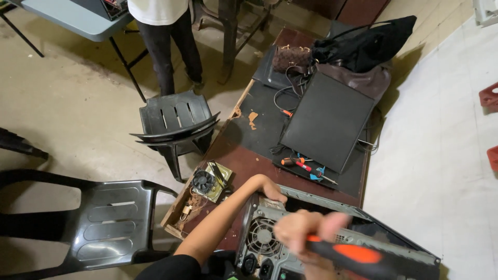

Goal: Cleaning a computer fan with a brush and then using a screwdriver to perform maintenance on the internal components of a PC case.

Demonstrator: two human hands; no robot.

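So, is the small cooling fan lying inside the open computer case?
No, the small cooling fan lies on the brown table, to the left of the computer case and outside it.
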